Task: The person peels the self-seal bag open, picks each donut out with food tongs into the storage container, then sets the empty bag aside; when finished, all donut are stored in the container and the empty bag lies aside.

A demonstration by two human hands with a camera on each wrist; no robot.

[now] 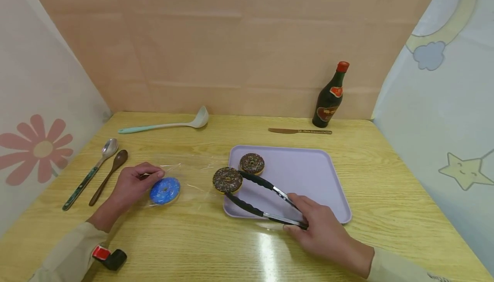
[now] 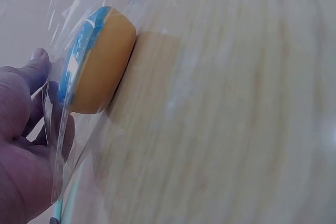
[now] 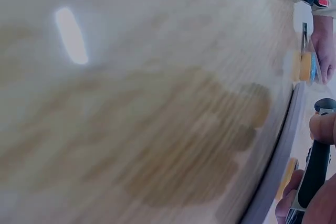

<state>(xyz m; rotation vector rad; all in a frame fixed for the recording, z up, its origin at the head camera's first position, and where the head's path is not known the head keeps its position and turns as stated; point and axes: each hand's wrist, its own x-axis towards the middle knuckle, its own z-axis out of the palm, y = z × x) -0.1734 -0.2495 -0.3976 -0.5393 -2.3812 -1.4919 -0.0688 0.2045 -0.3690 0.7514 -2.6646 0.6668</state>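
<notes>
Clear plastic film (image 1: 197, 192) lies over and around the blue doughnut (image 1: 166, 196), toward the left part of the wood-patterned desk (image 1: 193, 247); whether it wholly encloses the doughnut I cannot tell. The left hand (image 1: 135, 183) is just beside that doughnut, its thumb and fingers pinching the film's edge. In the left wrist view the doughnut's tan base shows through the film, with the blue icing facing the hand.

The right hand (image 1: 322, 230) has its fingers closed round the metal end of the black-and-silver tongs (image 1: 247, 207), above the near edge of the lilac tray (image 1: 301, 179). The tongs' arms stand apart, and their black ends reach the chocolate doughnut (image 1: 227, 185), which overlaps the tray's left rim in the head view; whether it is raised clear of that rim is hard to tell. A second chocolate doughnut (image 1: 251, 162) sits in the tray's far left corner.

Along the desk's far edge are a ladle (image 1: 200, 119) with a mint handle, to the left, and a dark bottle (image 1: 328, 106) with a red cap, to the right. A copper-coloured knife (image 1: 299, 131) lies between the bottle and the tray's far edge. Near the desk's left edge, a metal spoon (image 1: 84, 182) and a wooden spoon (image 1: 120, 158) lie side by side.
</notes>
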